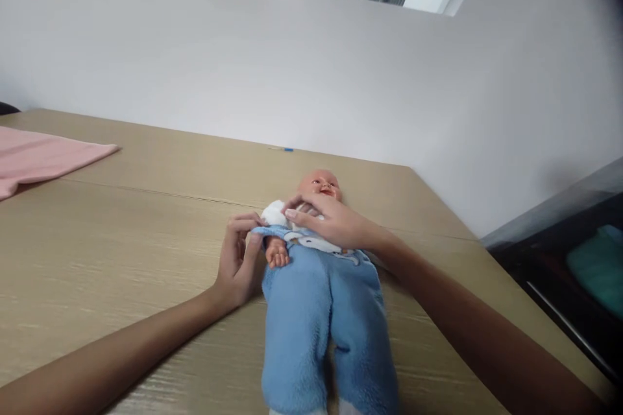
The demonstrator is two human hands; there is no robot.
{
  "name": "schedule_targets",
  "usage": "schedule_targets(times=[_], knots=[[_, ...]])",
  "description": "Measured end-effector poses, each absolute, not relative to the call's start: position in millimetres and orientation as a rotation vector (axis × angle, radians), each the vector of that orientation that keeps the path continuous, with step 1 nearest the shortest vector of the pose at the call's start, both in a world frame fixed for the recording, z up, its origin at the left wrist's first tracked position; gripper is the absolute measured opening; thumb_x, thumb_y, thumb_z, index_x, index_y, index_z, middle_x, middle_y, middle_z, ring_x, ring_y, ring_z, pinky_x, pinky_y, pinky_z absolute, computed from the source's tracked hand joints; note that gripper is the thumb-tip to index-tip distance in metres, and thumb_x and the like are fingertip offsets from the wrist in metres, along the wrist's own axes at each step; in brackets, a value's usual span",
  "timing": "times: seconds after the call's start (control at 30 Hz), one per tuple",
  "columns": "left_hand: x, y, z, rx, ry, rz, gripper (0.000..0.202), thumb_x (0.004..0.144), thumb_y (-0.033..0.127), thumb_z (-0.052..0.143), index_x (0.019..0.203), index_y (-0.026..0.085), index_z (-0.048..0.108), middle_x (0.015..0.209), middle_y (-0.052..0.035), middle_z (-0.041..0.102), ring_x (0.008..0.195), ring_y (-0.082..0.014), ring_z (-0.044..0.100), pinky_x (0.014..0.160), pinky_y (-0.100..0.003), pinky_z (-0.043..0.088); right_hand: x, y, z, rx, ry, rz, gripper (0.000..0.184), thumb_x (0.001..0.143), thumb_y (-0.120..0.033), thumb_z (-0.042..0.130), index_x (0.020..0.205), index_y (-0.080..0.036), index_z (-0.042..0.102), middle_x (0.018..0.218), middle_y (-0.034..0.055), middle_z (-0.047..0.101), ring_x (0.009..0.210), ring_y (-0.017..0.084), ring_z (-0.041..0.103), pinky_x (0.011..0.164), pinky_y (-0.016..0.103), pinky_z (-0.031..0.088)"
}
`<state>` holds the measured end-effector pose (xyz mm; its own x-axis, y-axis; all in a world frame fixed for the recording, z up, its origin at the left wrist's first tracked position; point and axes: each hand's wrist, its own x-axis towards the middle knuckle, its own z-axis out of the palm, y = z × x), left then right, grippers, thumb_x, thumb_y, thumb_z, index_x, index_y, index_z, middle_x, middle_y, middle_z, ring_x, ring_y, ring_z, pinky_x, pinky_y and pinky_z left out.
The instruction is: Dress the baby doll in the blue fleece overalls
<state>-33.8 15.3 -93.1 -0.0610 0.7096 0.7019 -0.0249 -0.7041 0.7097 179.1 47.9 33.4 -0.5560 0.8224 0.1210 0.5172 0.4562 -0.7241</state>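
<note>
A baby doll (pixel 318 185) lies face up on the table, its head away from me. It wears fuzzy blue overalls (pixel 299 311) with a white animal figure on the front, over a white top (pixel 274 213). My left hand (pixel 241 256) is closed, thumb and fingers pinching the blue edge beside the doll's small bare hand (pixel 277 251). Across the doll's chest reaches my right hand (pixel 331 217), its thumb and fingertips close together on the white cloth near the shoulder. The doll's other arm is hidden.
A pink cloth (pixel 43 155) lies on the wooden table (pixel 146 240) at the left. A thin blue-ended stick (pixel 288 150) rests near the back edge. A white wall (pixel 243 65) stands behind, and a dark object holding something teal (pixel 598 272) is at the right.
</note>
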Motion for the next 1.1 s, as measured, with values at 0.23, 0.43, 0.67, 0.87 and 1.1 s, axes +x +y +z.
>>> schedule_targets(times=[0.23, 0.43, 0.67, 0.87, 1.1], knots=[[-26.5, 21.7, -92.2, 1.229, 0.964, 1.596, 0.028, 0.107, 0.055, 0.060, 0.110, 0.027, 0.056, 0.102, -0.0002, 0.062, 0.096, -0.0161, 0.060, 0.087, -0.028, 0.050, 183.6, 29.6, 20.6, -1.161, -2.186, 0.683, 0.025, 0.105, -0.044, 0.065, 0.102, -0.020, 0.071, 0.097, 0.0026, 0.073, 0.090, 0.021, 0.063, 0.083, 0.032, 0.044], [-33.3, 54.3, -97.7, 0.960, 0.920, 1.347, 0.046, 0.091, 0.062, 0.077, 0.110, 0.024, 0.059, 0.093, 0.0016, 0.068, 0.083, -0.0142, 0.062, 0.075, -0.024, 0.050, 179.2, 48.9, -11.2, -1.134, -2.006, 0.759, 0.024, 0.105, -0.043, 0.063, 0.098, -0.020, 0.066, 0.095, 0.0012, 0.070, 0.093, 0.020, 0.063, 0.087, 0.031, 0.044], [-36.0, 76.3, -90.9, 0.985, 0.870, 1.174, 0.049, 0.081, 0.058, 0.086, 0.106, 0.025, 0.059, 0.095, 0.0011, 0.071, 0.081, -0.0151, 0.066, 0.071, -0.024, 0.051, 186.5, 56.6, -24.4, -1.030, -1.721, 1.071, 0.039, 0.096, -0.058, 0.072, 0.093, -0.021, 0.061, 0.089, -0.0014, 0.065, 0.085, 0.017, 0.059, 0.083, 0.028, 0.045], [-29.9, 101.4, -92.5, 1.079, 0.870, 1.074, 0.050, 0.071, 0.054, 0.091, 0.096, 0.020, 0.065, 0.087, 0.0010, 0.067, 0.073, -0.0143, 0.060, 0.067, -0.025, 0.047, 195.6, 66.1, -35.6, -0.983, -1.588, 1.225, 0.051, 0.086, -0.069, 0.080, 0.089, -0.022, 0.059, 0.083, -0.0025, 0.064, 0.079, 0.016, 0.058, 0.077, 0.027, 0.046], [-29.2, 116.8, -91.2, 1.167, 0.843, 1.009, 0.046, 0.075, 0.053, 0.089, 0.097, 0.019, 0.066, 0.092, -0.0001, 0.069, 0.079, -0.0153, 0.062, 0.070, -0.025, 0.048, 200.7, 72.0, -43.6, -0.983, -1.475, 1.332, 0.061, 0.075, -0.077, 0.085, 0.087, -0.023, 0.060, 0.080, -0.0018, 0.067, 0.069, 0.014, 0.059, 0.063, 0.026, 0.048]])
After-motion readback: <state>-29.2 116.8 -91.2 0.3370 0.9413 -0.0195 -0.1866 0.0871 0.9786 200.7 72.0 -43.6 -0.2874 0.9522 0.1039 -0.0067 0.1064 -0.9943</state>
